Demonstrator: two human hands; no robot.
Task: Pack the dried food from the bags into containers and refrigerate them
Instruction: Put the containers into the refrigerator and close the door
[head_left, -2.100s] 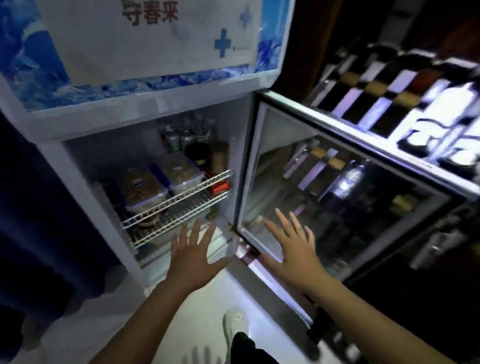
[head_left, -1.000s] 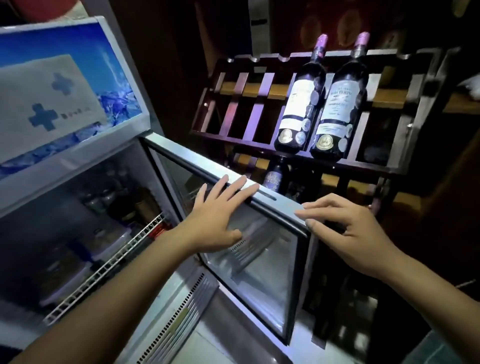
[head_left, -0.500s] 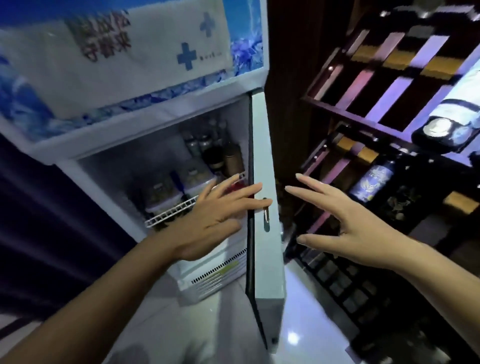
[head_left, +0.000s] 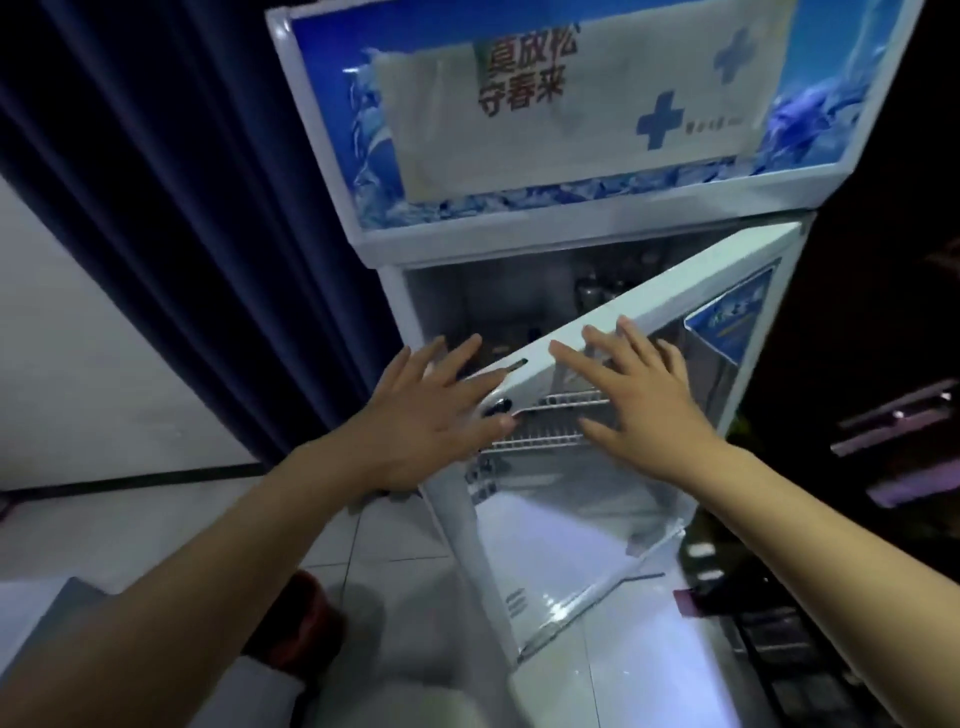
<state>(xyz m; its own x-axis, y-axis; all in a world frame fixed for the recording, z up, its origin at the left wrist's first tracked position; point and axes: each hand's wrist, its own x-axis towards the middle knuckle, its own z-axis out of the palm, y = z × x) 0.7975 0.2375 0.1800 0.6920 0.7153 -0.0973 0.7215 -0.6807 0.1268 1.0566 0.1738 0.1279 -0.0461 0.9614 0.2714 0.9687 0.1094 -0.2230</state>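
A small white display fridge (head_left: 582, 228) with a blue header panel stands in front of me. Its glass door (head_left: 582, 514) is swung most of the way toward the cabinet, leaving a gap at the left. My left hand (head_left: 431, 410) has straight fingers and rests at the door's free edge by the handle slot. My right hand (head_left: 644, 400) lies flat with spread fingers on the door's top frame and glass. A wire shelf (head_left: 540, 431) shows through the glass. The food containers inside are hidden; only dark cans (head_left: 592, 291) at the back show.
A dark blue curtain (head_left: 171, 208) hangs to the left of the fridge, beside a white wall. Pale floor tiles (head_left: 395, 535) lie below. A dark wine rack (head_left: 893, 431) stands close on the right.
The door has swung from edge-on to nearly closed. My right hand, earlier apart from the door, now lies flat on it, and my left hand has followed the door's free edge.
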